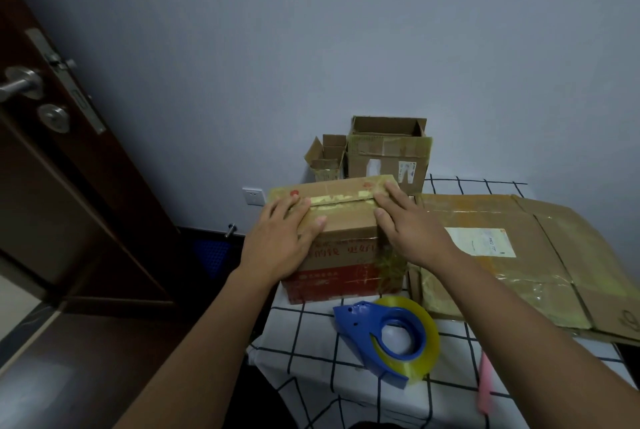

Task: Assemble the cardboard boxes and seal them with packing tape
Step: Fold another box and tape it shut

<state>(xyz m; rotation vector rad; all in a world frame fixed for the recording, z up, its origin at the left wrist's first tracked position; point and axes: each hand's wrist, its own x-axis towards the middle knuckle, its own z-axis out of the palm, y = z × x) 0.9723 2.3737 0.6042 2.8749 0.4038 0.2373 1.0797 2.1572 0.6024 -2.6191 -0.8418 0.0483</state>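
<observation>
A brown cardboard box (346, 248) with red print stands on the checked tablecloth (311, 352), its top flaps folded down and meeting along a seam with old yellowish tape. My left hand (284, 234) lies flat on the left part of the top, fingers straight. My right hand (405, 220) presses flat on the right part, fingers over the seam. In front of the box lies a blue tape dispenser (384, 335) with a yellow tape roll, untouched.
A large flattened cardboard box (512, 255) lies on the table to the right. Two open boxes, one large (388, 154) and one small (327, 158), stand at the back by the wall. A pink object (485, 383) lies near the right front. A dark door (52, 151) is at left.
</observation>
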